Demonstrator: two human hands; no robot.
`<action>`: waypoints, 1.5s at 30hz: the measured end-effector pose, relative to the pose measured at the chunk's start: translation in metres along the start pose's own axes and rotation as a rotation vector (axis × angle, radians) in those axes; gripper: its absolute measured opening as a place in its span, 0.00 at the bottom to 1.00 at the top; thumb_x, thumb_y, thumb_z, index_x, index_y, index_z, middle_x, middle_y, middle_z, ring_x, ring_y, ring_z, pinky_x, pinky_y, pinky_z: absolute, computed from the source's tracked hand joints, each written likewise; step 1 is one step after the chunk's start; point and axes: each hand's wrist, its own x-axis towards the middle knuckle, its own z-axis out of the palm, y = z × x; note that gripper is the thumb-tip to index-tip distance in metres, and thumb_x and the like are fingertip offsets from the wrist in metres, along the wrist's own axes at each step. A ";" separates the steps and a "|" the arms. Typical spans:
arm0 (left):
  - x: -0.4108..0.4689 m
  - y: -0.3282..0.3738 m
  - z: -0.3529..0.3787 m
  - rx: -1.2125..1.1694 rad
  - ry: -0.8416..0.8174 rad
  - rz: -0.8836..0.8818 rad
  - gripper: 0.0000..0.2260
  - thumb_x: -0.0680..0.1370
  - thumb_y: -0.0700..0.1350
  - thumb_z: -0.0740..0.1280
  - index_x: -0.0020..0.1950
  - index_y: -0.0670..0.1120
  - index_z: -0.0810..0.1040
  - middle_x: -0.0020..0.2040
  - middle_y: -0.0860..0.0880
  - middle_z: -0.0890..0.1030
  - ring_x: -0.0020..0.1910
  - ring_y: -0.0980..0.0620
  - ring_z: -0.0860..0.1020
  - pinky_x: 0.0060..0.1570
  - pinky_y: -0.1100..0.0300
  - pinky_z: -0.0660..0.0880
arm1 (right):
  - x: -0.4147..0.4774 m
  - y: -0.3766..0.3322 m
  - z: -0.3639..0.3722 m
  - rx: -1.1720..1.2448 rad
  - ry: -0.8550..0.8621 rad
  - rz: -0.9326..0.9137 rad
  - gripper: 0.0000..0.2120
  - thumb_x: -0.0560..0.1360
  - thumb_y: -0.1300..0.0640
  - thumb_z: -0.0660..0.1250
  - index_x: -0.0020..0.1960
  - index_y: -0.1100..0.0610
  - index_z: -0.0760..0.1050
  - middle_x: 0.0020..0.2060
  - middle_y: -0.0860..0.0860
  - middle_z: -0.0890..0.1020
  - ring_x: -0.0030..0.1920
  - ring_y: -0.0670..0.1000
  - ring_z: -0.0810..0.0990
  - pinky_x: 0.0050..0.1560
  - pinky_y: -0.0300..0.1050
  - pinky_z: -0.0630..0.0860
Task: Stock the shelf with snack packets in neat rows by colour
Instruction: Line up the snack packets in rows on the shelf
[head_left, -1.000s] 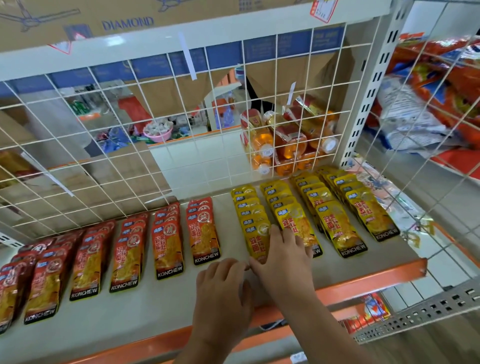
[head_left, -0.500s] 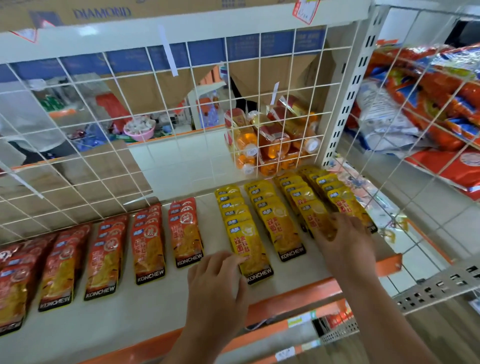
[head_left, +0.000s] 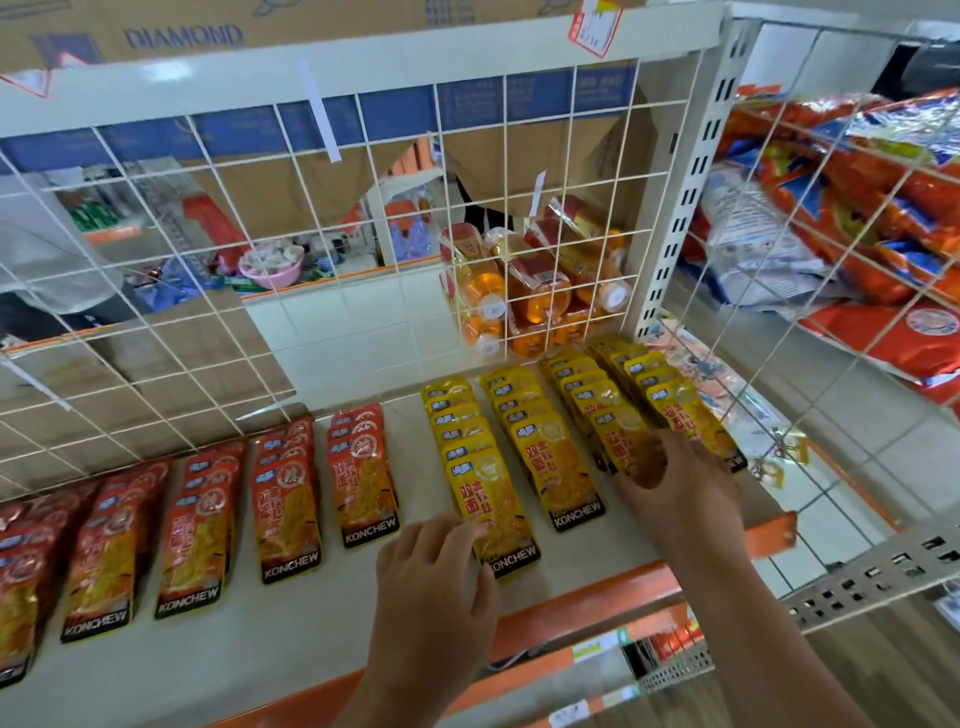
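Shelf (head_left: 249, 654): red packets (head_left: 283, 499) lie in rows on the left half, fronts roughly level. The leftmost row is cut off by the frame edge.

Left hand (head_left: 434, 587) is mid-shelf, fingers loosely bent. The tips touch the lower left edge of the front packet in the first row of yellow packets (head_left: 491, 499). It holds nothing, contact only.

Yellow fills four rows on the right half. The first row sits further forward than the second, so my read is that the step is squaring up the yellow rows. To do it well, push flat with the fingertips and slide the whole overlapped stack back until the front edges line up. Keep the gaps even and don't fan the overlaps.

Right hand (head_left: 680, 493) lies over the fronts of the third and fourth yellow rows, fingers spread. Cannot tell whether it pinches or only presses.

Hidden: the front packets under that hand. Bottles (head_left: 524, 291) sit behind the wire grid (head_left: 363, 291). Bags (head_left: 852, 234) on the next shelf are blurred, labels unreadable.
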 end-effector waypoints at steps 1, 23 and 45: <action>0.000 0.000 0.000 0.001 -0.001 -0.001 0.14 0.74 0.47 0.67 0.58 0.49 0.82 0.54 0.55 0.78 0.55 0.53 0.74 0.58 0.59 0.63 | 0.001 0.000 0.000 0.024 0.021 -0.011 0.29 0.70 0.44 0.76 0.67 0.53 0.73 0.57 0.55 0.79 0.58 0.60 0.76 0.58 0.55 0.74; 0.000 0.001 0.000 -0.022 0.007 0.005 0.14 0.74 0.48 0.64 0.57 0.49 0.82 0.53 0.55 0.78 0.53 0.52 0.76 0.57 0.60 0.63 | 0.010 -0.006 0.015 0.006 0.055 -0.077 0.28 0.69 0.43 0.75 0.64 0.54 0.75 0.55 0.55 0.80 0.58 0.62 0.75 0.59 0.57 0.73; 0.000 0.000 0.001 -0.005 0.004 0.015 0.14 0.74 0.48 0.64 0.56 0.49 0.82 0.53 0.55 0.79 0.54 0.52 0.75 0.56 0.60 0.63 | 0.022 -0.013 0.016 -0.024 0.034 -0.081 0.27 0.69 0.42 0.74 0.63 0.53 0.74 0.53 0.55 0.82 0.57 0.62 0.75 0.59 0.57 0.73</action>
